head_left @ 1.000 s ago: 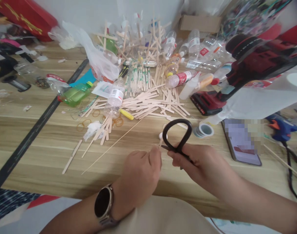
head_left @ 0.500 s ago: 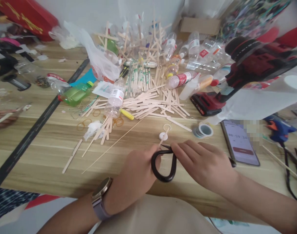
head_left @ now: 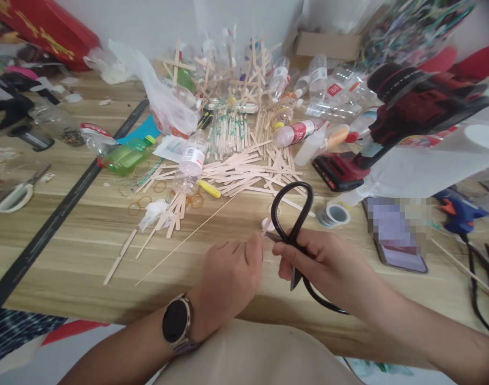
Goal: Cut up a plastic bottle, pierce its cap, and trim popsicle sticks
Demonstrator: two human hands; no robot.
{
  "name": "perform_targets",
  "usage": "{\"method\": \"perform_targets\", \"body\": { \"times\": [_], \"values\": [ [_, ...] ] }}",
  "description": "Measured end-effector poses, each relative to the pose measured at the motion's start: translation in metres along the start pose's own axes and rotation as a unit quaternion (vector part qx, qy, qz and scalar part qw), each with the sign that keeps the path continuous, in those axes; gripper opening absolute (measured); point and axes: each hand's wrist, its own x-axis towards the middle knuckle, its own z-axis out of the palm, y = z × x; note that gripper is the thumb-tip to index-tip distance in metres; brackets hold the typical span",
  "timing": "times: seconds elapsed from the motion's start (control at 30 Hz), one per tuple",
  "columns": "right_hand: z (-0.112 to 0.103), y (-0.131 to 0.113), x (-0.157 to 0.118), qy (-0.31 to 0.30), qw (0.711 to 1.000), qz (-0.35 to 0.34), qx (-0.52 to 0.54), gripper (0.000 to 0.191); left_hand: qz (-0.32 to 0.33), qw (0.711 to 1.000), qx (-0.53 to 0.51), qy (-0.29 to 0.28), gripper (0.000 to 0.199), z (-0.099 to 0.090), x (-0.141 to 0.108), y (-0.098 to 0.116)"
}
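My left hand [head_left: 234, 270], with a watch on its wrist, is closed around a thin wooden stick [head_left: 266, 227]; only the stick's far end shows past the fingers. My right hand [head_left: 312, 262] grips black-handled scissors [head_left: 293, 232] by their pivot area, one handle loop pointing up and away, the other down under the palm. The scissors' blades are spread: one points at the stick beside my left fingers, the other points down. Just beyond the stick lies a white bottle cap [head_left: 264, 221], partly hidden. I cannot tell whether the blade touches the stick.
Wooden sticks [head_left: 236, 174] lie heaped mid-table, with plastic bottles behind. A clear bottle [head_left: 191, 163] and a green bottle [head_left: 130, 155] lie left. At right are a red drill [head_left: 389, 128], a tape roll [head_left: 336, 215], a phone [head_left: 397, 230] and a glue gun [head_left: 461, 211]. White-handled scissors [head_left: 14, 197] lie far left.
My right hand has turned the scissors over, so one loop now points away from me and the blades are spread. My left hand has rotated slightly. At far left, another person's hand has drawn back from the white-handled scissors.
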Motion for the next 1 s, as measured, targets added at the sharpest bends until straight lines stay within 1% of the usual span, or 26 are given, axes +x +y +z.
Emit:
{"method": "perform_targets", "body": {
  "times": [0.03,0.1,0.13,0.2,0.23,0.27,0.3,0.33,0.37,0.4,0.47,0.5,0.53,0.57,0.6,0.63,0.7,0.73,0.77,0.8,0.83,0.87,0.9,0.93,0.97,1.0],
  "values": [
    [0.0,0.001,0.0,0.006,1.0,-0.012,-0.018,0.037,-0.011,1.0,-0.011,-0.011,0.023,-0.001,0.0,0.0],
    [-0.001,0.005,-0.001,0.067,0.983,-0.102,-0.137,0.036,-0.055,0.995,-0.066,-0.054,0.024,-0.004,0.001,-0.001],
    [-0.002,0.007,-0.001,0.105,0.954,-0.166,-0.228,0.034,-0.083,0.987,-0.111,-0.079,0.025,-0.007,0.002,-0.001],
    [-0.004,0.01,-0.002,0.156,0.859,-0.28,-0.4,0.029,-0.13,0.959,-0.222,-0.116,0.024,-0.013,0.003,-0.001],
    [-0.004,0.011,-0.002,0.162,0.815,-0.315,-0.459,0.028,-0.145,0.943,-0.272,-0.125,0.024,-0.015,0.004,0.0],
    [-0.005,0.011,-0.002,0.161,0.786,-0.334,-0.494,0.027,-0.157,0.93,-0.306,-0.129,0.023,-0.017,0.004,0.0],
    [-0.005,0.011,-0.002,0.159,0.775,-0.341,-0.508,0.026,-0.164,0.925,-0.317,-0.13,0.024,-0.018,0.003,0.001],
    [-0.005,0.011,-0.002,0.155,0.782,-0.337,-0.5,0.026,-0.167,0.93,-0.301,-0.13,0.025,-0.018,0.003,0.002],
    [-0.004,0.011,-0.001,0.155,0.804,-0.325,-0.473,0.027,-0.162,0.942,-0.264,-0.127,0.026,-0.017,0.002,0.002],
    [-0.003,0.01,-0.001,0.152,0.84,-0.302,-0.425,0.028,-0.148,0.958,-0.213,-0.121,0.027,-0.016,0.001,0.003],
    [-0.001,0.007,-0.001,0.119,0.927,-0.217,-0.281,0.03,-0.1,0.984,-0.111,-0.098,0.027,-0.012,-0.001,0.004],
    [-0.001,0.005,-0.001,0.091,0.962,-0.163,-0.2,0.031,-0.072,0.991,-0.074,-0.082,0.027,-0.009,-0.001,0.004],
    [0.0,0.004,-0.001,0.06,0.984,-0.11,-0.13,0.032,-0.048,0.996,-0.049,-0.065,0.025,-0.008,-0.001,0.004],
    [0.0,0.002,-0.001,0.03,0.994,-0.068,-0.08,0.033,-0.029,0.998,-0.033,-0.05,0.024,-0.006,-0.001,0.004],
    [-0.001,0.002,-0.001,0.008,0.997,-0.042,-0.057,0.032,-0.016,0.999,-0.023,-0.039,0.024,-0.006,0.0,0.003],
    [-0.001,0.001,-0.001,0.012,0.997,-0.043,-0.064,0.032,-0.012,0.999,-0.018,-0.036,0.024,-0.006,0.001,0.002],
    [-0.002,0.003,0.0,0.066,0.978,-0.115,-0.164,0.031,-0.032,0.997,-0.035,-0.062,0.025,-0.009,0.002,0.001],
    [-0.003,0.005,0.0,0.099,0.95,-0.17,-0.241,0.03,-0.051,0.993,-0.057,-0.086,0.025,-0.011,0.003,0.001],
    [-0.003,0.007,0.0,0.128,0.913,-0.223,-0.317,0.03,-0.07,0.988,-0.086,-0.111,0.024,-0.013,0.003,0.0],
    [-0.003,0.009,0.0,0.144,0.877,-0.263,-0.376,0.031,-0.085,0.981,-0.112,-0.132,0.024,-0.015,0.003,0.0],
    [-0.002,0.01,0.0,0.151,0.855,-0.283,-0.408,0.032,-0.095,0.977,-0.127,-0.145,0.024,-0.016,0.003,-0.001],
    [-0.002,0.011,0.0,0.149,0.857,-0.279,-0.406,0.032,-0.094,0.976,-0.127,-0.148,0.024,-0.016,0.003,-0.001],
    [-0.001,0.012,0.0,0.139,0.883,-0.252,-0.372,0.032,-0.087,0.98,-0.111,-0.142,0.024,-0.015,0.002,-0.002],
    [0.001,0.011,0.001,0.117,0.92,-0.208,-0.311,0.032,-0.072,0.985,-0.085,-0.131,0.024,-0.014,0.002,-0.002],
    [0.002,0.01,0.001,0.086,0.956,-0.15,-0.238,0.033,-0.053,0.99,-0.056,-0.114,0.024,-0.011,0.001,-0.003],
    [0.003,0.008,0.002,0.052,0.981,-0.091,-0.165,0.033,-0.032,0.995,-0.026,-0.096,0.023,-0.008,0.0,-0.004]
  ]
}}
